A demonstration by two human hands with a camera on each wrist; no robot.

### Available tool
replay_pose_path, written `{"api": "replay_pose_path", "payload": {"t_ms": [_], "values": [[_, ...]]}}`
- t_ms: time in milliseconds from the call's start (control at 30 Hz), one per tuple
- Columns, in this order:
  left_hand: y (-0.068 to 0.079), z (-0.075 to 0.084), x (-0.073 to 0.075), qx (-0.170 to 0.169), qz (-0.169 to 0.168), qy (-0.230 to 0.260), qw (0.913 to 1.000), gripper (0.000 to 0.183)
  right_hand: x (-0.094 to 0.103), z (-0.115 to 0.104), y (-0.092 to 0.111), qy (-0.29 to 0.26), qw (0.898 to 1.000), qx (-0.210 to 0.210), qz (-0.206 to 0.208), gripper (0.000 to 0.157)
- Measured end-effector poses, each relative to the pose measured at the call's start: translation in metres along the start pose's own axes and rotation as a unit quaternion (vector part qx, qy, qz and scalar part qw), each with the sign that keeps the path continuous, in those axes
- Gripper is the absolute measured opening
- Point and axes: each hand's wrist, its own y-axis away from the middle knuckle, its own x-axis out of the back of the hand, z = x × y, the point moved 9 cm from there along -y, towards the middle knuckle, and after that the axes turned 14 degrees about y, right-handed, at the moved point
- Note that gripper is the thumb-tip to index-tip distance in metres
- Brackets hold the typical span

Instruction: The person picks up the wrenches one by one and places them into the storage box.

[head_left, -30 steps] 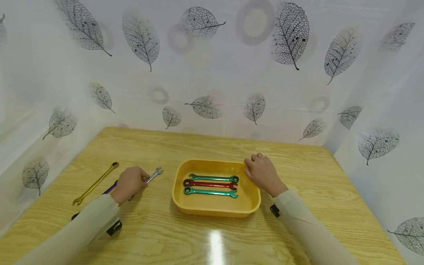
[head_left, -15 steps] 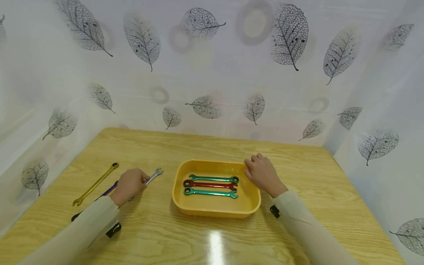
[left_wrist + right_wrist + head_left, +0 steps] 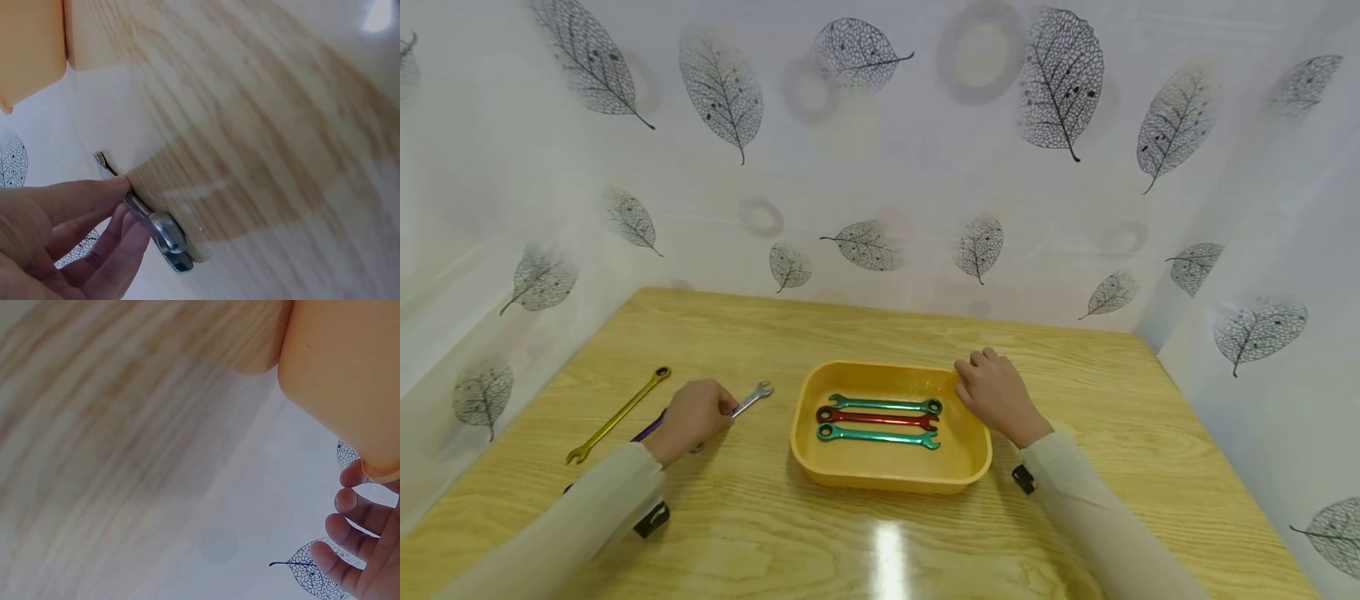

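Observation:
My left hand (image 3: 695, 419) pinches a silver combination wrench (image 3: 752, 398) between thumb and fingers, low over the wooden table. Its open end points toward the tray, and part of its shaft is hidden by the hand. In the left wrist view the wrench's near end (image 3: 167, 230) sticks out past the fingertips. My right hand (image 3: 997, 396) holds the back right corner of a yellow plastic tray (image 3: 891, 483). In the right wrist view its index finger meets the tray's rim (image 3: 380, 472), with the other fingers spread below. Inside the tray lie a red wrench (image 3: 880, 417) between two green wrenches (image 3: 880, 436).
A gold wrench (image 3: 617, 417) lies slanted at the table's left side. Beside it is a purple wrench (image 3: 649, 427), partly covered by the left hand and sleeve. A leaf-print curtain (image 3: 887, 167) stands behind the table (image 3: 850, 325) and along both sides.
Very little differs. The left hand keeps its pinch on the silver wrench, which sits marginally farther right, and the right hand stays on the tray.

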Motion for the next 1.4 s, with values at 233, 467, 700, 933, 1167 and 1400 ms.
{"api": "replay_pose_path", "payload": {"t_ms": [233,467,700,933,1167,1400], "values": [[0.002,-0.003,0.002,-0.011,-0.003,0.002,0.9999,0.01,0.002,-0.001,-0.001,-0.006,1.0,0.002,0.008,0.009],[0.007,-0.005,0.005,-0.018,0.0,0.007,0.9998,0.011,0.006,-0.001,-0.004,-0.007,1.0,0.003,0.008,0.011],[0.005,-0.002,0.007,-0.043,0.002,0.001,0.9991,0.004,0.007,-0.001,-0.005,-0.01,1.0,0.002,0.009,0.012],[0.002,-0.006,0.002,-0.063,-0.013,0.001,0.9979,0.004,0.005,-0.002,-0.003,-0.008,1.0,0.005,0.011,0.01],[0.0,-0.011,-0.004,-0.067,-0.042,0.018,0.9967,0.005,0.005,-0.002,-0.001,-0.007,1.0,0.006,0.012,0.01],[-0.001,-0.013,-0.004,-0.08,-0.063,0.047,0.9937,0.005,0.005,-0.002,0.0,-0.01,1.0,0.011,0.012,0.011]]}}
